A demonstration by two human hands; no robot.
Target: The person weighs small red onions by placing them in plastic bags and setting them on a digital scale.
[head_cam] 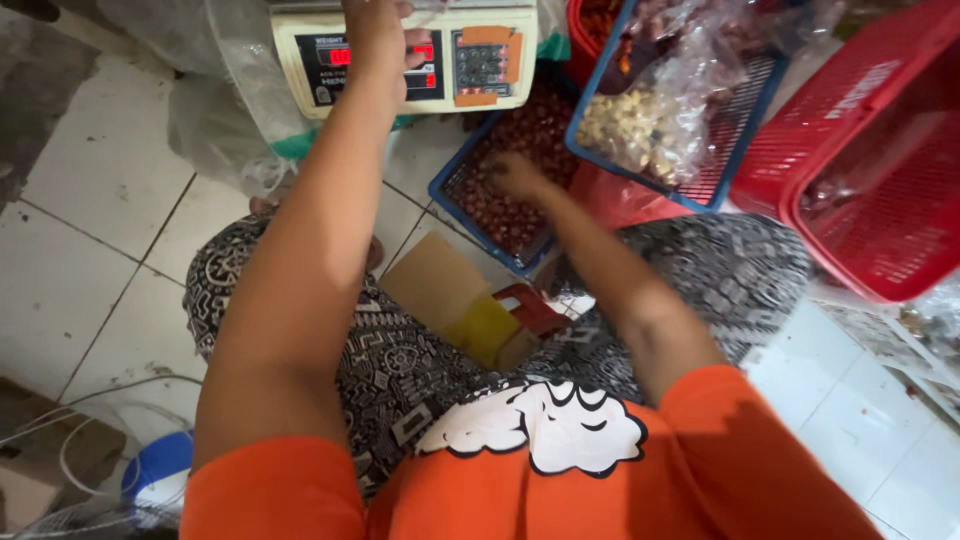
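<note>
Left hand (pixel 375 35) on scale (pixel 400 62) top, grip unclear, right hand (pixel 515 175) grip bunched in blue basket (pixel 445 195)

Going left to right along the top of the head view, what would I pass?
Weighing scale under the left hand → blue basket of red fruit with the right hand in it → bagged pale pieces → red basket.
</note>
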